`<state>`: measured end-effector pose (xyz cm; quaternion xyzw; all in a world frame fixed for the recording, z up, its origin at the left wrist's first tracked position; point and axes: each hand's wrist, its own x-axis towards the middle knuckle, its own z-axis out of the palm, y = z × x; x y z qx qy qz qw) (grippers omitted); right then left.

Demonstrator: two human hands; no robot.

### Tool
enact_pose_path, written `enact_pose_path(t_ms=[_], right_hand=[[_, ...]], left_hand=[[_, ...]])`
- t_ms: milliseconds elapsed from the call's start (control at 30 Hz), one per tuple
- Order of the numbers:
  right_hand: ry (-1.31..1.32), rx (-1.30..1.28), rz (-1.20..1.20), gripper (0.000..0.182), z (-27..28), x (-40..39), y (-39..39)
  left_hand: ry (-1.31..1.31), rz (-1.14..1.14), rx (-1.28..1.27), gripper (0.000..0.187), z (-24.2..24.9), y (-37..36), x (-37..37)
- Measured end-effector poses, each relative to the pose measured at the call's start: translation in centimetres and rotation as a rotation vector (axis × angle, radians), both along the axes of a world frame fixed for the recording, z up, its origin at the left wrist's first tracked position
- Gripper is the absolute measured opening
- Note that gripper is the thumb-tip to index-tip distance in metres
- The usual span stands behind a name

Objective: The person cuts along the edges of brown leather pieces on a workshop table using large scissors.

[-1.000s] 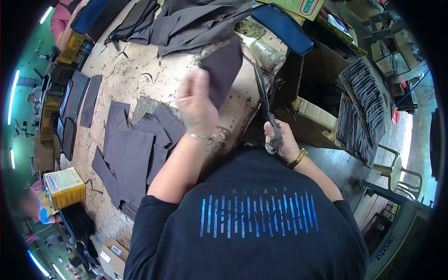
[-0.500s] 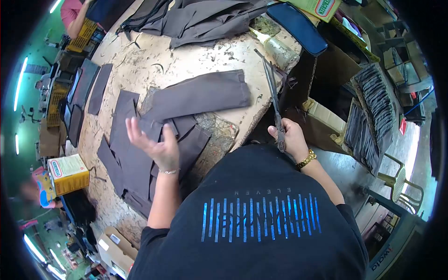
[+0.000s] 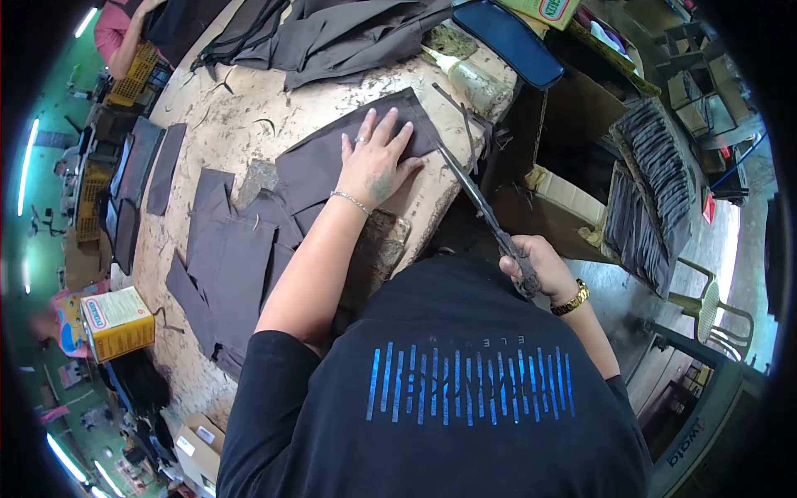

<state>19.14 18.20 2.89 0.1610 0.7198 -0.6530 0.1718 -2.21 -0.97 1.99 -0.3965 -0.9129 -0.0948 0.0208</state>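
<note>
My left hand (image 3: 378, 162) lies flat with spread fingers on a dark brown fabric piece (image 3: 311, 162). The fabric's right edge is just beyond my fingertips. My right hand (image 3: 544, 266) grips a long pair of scissors (image 3: 475, 195) by its dark, wrapped-looking handles. The scissors point up and left, with a tip close to the fabric's right edge. Whether the blades are apart is hard to make out. More brown fabric pieces (image 3: 228, 257) lie overlapped on the table to the left of my left forearm.
A worn wooden table (image 3: 224, 124) carries a heap of brown cloth (image 3: 349, 41), a bottle (image 3: 477, 83) and a dark blue case (image 3: 510, 41). A yellow-and-white box (image 3: 120, 319) stands at left. Stacked dark pieces (image 3: 656, 183) fill a carton at right, near a chair (image 3: 710, 315).
My left hand has come down from the air onto the fabric piece, which now sits more tilted. My right hand has swung the scissors' tips leftward, toward the fabric's edge.
</note>
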Motion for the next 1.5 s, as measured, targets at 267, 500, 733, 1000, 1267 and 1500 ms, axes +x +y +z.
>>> enact_pose_path(t_ms=[267, 500, 733, 1000, 1267, 1500], right_hand=[[-0.064, -0.115, -0.042, 0.044, 0.8, 0.2, -0.9], [-0.034, -0.169, -0.065, 0.044, 0.0, -2.3, -2.0], [0.040, -0.001, -0.041, 0.050, -0.5, -3.3, -2.3], [0.043, -0.011, -0.069, 0.056, -0.4, -2.9, -2.7], [0.065, 0.133, -0.083, 0.048, 0.2, -2.8, -3.2], [0.064, 0.029, -0.113, 0.046, -0.4, -3.0, -3.2]], left_hand=[[0.183, -0.210, 0.359, 0.017, -1.8, 0.4, -0.7], [0.207, -0.236, 0.470, 0.016, -2.1, 0.9, -0.2], [0.229, -0.258, 0.491, 0.016, -1.8, 1.0, -0.1], [0.258, -0.250, 0.491, 0.014, -1.9, 1.0, -0.2], [0.242, -0.250, 0.505, 0.015, -2.0, 0.9, -0.2], [0.204, -0.300, 0.524, 0.017, -1.9, 0.8, -0.1]])
